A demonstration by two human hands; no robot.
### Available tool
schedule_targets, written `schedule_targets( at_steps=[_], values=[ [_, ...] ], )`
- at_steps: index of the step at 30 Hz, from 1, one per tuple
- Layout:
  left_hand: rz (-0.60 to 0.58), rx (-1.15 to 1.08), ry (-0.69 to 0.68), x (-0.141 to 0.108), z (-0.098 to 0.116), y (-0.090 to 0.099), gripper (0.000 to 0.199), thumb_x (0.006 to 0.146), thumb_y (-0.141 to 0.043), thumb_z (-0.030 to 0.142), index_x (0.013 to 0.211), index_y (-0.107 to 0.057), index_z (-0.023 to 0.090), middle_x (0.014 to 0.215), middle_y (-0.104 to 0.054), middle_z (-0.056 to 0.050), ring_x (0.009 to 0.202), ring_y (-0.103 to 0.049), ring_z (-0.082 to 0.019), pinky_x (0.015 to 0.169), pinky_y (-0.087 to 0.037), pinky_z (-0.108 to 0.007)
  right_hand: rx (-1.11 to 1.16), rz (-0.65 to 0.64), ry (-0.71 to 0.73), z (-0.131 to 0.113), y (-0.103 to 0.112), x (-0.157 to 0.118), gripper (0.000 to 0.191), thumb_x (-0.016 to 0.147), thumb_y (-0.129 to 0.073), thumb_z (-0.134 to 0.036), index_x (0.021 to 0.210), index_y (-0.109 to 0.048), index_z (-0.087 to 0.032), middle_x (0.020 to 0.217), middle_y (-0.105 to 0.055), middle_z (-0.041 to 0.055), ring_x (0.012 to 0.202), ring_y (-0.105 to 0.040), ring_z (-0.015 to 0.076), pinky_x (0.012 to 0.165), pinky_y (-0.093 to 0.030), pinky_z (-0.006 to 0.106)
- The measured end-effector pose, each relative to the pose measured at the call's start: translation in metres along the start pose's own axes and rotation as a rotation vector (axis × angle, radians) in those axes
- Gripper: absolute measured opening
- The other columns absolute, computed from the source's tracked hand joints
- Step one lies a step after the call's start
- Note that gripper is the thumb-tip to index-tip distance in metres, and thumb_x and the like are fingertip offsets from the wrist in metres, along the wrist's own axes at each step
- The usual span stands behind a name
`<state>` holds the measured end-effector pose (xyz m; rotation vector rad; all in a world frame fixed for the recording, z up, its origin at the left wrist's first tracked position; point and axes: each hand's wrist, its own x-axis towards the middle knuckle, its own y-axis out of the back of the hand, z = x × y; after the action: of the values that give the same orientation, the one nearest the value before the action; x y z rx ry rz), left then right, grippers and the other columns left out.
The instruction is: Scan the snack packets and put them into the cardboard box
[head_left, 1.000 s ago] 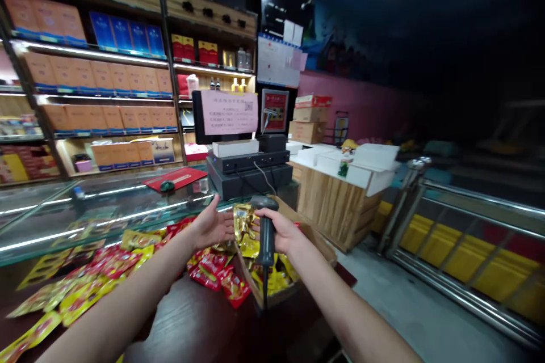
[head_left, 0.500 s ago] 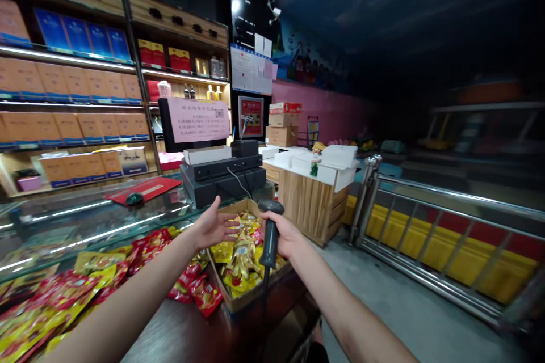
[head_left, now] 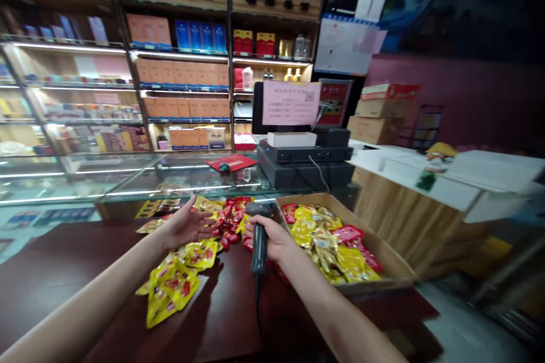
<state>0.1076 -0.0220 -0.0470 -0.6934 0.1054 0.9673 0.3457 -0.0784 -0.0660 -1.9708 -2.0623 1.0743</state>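
Observation:
In my right hand [head_left: 272, 238] is a dark barcode scanner [head_left: 259, 247], held by its handle with the head up and a cable hanging below. My left hand [head_left: 191, 227] is empty, its fingers spread, hovering by the snack packets. Yellow snack packets [head_left: 172, 289] lie on the dark tabletop [head_left: 230, 312] below and beside it. Red snack packets [head_left: 236, 212] are heaped beyond, between the two hands. Right of the scanner stands an open cardboard box [head_left: 395, 269] filled with yellow, gold and red packets [head_left: 326, 249].
A glass display counter [head_left: 140, 181] runs behind the table, with a red envelope-like sheet [head_left: 234, 163] on it. A dark cash register stack [head_left: 304, 167] and a monitor with a pink notice [head_left: 292, 103] stand behind the box. Stocked shelves [head_left: 183, 74] line the wall; a wooden cabinet [head_left: 409, 221] is at right.
My view has swung left, bringing more table and shelves into sight. Both hands have shifted from over the box to the packets left of it. The scanner is still in my right hand.

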Motion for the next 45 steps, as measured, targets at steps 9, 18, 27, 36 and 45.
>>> schedule_targets(
  at_steps=[9, 18, 27, 36, 45],
  values=[
    [0.306, -0.026, 0.040, -0.032, -0.024, 0.073, 0.078, 0.074, -0.045, 0.069, 0.124, -0.046, 0.009, 0.125, -0.050, -0.019, 0.105, -0.052, -0.029, 0.081, -0.043, -0.036, -0.024, -0.016, -0.272, 0.071, -0.043, 0.052, 0.020, 0.072, -0.060, -0.021, 0.057, -0.046, -0.017, 0.046, -0.046, -0.0049, 0.041, -0.043, 0.0079, 0.045, -0.039, 0.021],
    [0.232, -0.042, 0.086, -0.014, -0.043, 0.084, 0.075, 0.074, -0.048, 0.066, 0.125, -0.049, 0.010, 0.130, -0.047, -0.021, 0.101, -0.056, -0.029, 0.084, -0.044, -0.039, 0.091, -0.025, -0.341, 0.077, -0.047, 0.053, 0.013, 0.075, -0.053, -0.021, 0.063, -0.053, -0.015, 0.047, -0.054, 0.0001, 0.043, -0.053, 0.0133, 0.055, -0.049, 0.029],
    [-0.084, 0.058, -0.038, 0.007, -0.067, 0.005, 0.042, 0.082, -0.054, 0.048, 0.106, -0.063, 0.014, 0.113, -0.063, -0.013, 0.101, -0.060, -0.024, 0.087, -0.045, -0.035, 0.263, -0.029, -0.127, 0.045, -0.018, 0.013, 0.015, 0.075, -0.055, -0.016, 0.089, -0.057, -0.012, 0.093, -0.068, 0.0119, 0.087, -0.066, 0.0197, 0.078, -0.053, 0.036],
    [-0.063, 0.141, -0.080, 0.058, -0.092, -0.021, 0.032, 0.070, -0.071, 0.014, 0.100, -0.061, 0.012, 0.108, -0.066, -0.016, 0.095, -0.064, -0.029, 0.082, -0.052, -0.045, 0.278, 0.070, 0.098, 0.040, 0.038, -0.032, 0.022, 0.070, -0.063, -0.014, 0.092, -0.058, -0.013, 0.106, -0.066, 0.0118, 0.094, -0.066, 0.0207, 0.078, -0.054, 0.033],
    [0.012, 0.219, -0.029, 0.106, -0.084, -0.035, 0.039, 0.062, -0.079, 0.024, 0.095, -0.062, 0.012, 0.093, -0.070, -0.013, 0.081, -0.068, -0.026, 0.070, -0.057, -0.039, -0.312, 0.177, 0.330, 0.074, 0.071, -0.054, 0.026, 0.063, -0.071, -0.034, 0.073, -0.060, -0.012, 0.062, -0.063, 0.0020, 0.044, -0.055, 0.0102, 0.039, -0.038, 0.020]
  ],
)
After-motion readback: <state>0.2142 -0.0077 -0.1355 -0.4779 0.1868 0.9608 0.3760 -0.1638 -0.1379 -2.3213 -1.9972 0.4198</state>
